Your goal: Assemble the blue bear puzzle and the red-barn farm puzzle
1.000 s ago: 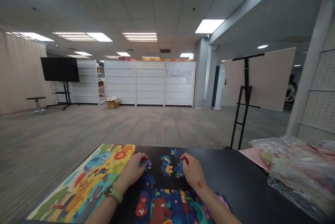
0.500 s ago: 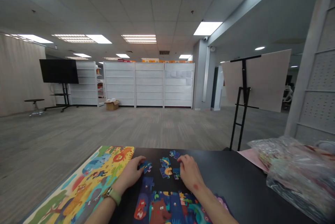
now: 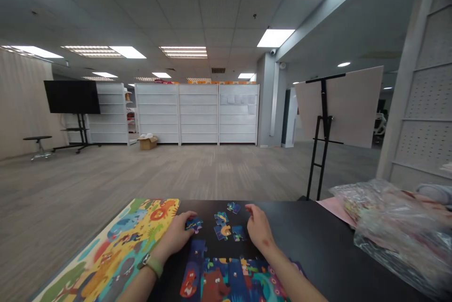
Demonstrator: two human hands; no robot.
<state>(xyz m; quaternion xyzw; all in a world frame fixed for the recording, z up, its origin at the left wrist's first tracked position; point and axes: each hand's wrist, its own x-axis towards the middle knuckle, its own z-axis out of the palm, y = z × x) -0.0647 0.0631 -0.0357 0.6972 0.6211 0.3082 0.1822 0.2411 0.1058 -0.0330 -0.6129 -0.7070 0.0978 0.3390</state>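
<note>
My left hand (image 3: 177, 232), with a watch on its wrist, rests low on the dark table. Its thumb and fingers close about the left edge of a blue jigsaw puzzle piece (image 3: 194, 224). My right hand (image 3: 259, 227) is to the right of the loose pieces, its index finger extended and apart from the thumb; nothing shows in it. Nearest to it are a dark blue piece (image 3: 239, 233) and a small piece (image 3: 233, 207) farther back. Two pieces (image 3: 222, 232) stand together mid-table. Closer to me lies a partly joined puzzle (image 3: 215, 283) with a bear, its right side covered by my right forearm.
A colourful animal picture board (image 3: 123, 245) lies along the table's left side. Crumpled clear plastic bags (image 3: 395, 231) are heaped at the right over a pink sheet (image 3: 337, 212). Beyond the table stand an easel with a board (image 3: 342, 109), white shelves (image 3: 197, 113) and a screen (image 3: 72, 97).
My right hand has shifted right, away from the dark blue piece, which now shows fully. My left hand stays at its piece. The camera view has turned slightly right.
</note>
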